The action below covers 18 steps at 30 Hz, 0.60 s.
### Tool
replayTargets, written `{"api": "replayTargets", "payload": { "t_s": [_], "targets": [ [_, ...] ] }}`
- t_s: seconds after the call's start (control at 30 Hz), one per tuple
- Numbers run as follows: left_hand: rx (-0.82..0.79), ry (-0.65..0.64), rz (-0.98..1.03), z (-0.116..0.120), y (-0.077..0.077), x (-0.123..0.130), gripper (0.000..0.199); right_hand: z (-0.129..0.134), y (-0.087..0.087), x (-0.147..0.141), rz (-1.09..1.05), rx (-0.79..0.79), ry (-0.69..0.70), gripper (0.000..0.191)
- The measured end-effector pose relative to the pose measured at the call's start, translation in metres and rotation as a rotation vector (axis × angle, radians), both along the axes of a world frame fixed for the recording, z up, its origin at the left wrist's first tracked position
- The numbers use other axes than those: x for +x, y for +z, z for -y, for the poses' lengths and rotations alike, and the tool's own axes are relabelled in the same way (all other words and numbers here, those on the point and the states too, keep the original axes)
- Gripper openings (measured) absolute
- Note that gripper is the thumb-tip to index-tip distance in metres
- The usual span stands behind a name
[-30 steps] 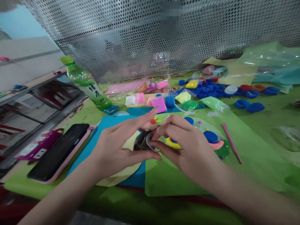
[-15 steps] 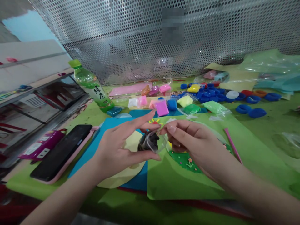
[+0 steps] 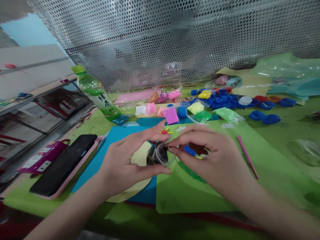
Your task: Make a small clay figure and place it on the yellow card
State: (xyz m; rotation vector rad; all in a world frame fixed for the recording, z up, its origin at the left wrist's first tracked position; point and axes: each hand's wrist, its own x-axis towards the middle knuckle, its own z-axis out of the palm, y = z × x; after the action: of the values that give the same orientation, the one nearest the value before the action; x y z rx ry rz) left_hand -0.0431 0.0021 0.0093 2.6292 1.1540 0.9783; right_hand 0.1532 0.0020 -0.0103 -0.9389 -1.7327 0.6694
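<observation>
A small clear plastic bag of black clay is gripped between the thumb and fingers of my left hand. The thumb and forefinger of my right hand are pinched together at the bag's right side; whether they hold the plastic or a bit of clay is hard to make out. Beneath my hands lies a green sheet bearing a clay picture, with a red and yellow sun and a green patch partly hidden by my right hand. A blue sheet with a cream paper shape shows under my left hand.
Bagged clay blocks, among them a purple one, line the back. Blue rings are heaped at the back right. A pink stick lies right of my hand. On the left are a green tea bottle, a phone and a purple case.
My right hand has moved slightly left, closer to the black clay, and its fingers are now pinched at the bag's opening. The left hand has kept its grip.
</observation>
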Motion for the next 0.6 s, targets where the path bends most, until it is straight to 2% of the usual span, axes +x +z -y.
{"api": "replayTargets", "payload": {
  "t_s": [0.07,0.13,0.27,0.37,0.5,0.6],
  "targets": [
    [0.027,0.002,-0.028,0.0018,0.0024,0.0031,0.055,0.001,-0.0024,0.0008,0.175,0.252,-0.071,0.01],
    [0.059,0.005,-0.074,0.003,0.0041,0.0051,0.051,0.0016,-0.0041,0.0017,0.335,0.367,-0.095,0.015],
    [0.137,0.013,-0.168,0.0031,0.0043,0.0067,0.056,0.0024,-0.0048,0.0025,0.503,0.413,-0.122,0.018],
    [0.156,0.022,-0.195,0.0023,0.003,0.0073,0.058,0.0022,-0.0045,-0.0003,0.584,0.513,-0.176,0.02],
    [0.178,0.028,-0.223,0.0027,0.0015,0.0072,0.051,0.002,-0.0036,-0.0062,0.537,0.65,-0.285,0.023],
    [0.184,0.034,-0.24,0.0045,0.0004,0.0065,0.048,0.0016,-0.0004,-0.007,0.545,0.702,-0.25,0.027]
  ]
}}
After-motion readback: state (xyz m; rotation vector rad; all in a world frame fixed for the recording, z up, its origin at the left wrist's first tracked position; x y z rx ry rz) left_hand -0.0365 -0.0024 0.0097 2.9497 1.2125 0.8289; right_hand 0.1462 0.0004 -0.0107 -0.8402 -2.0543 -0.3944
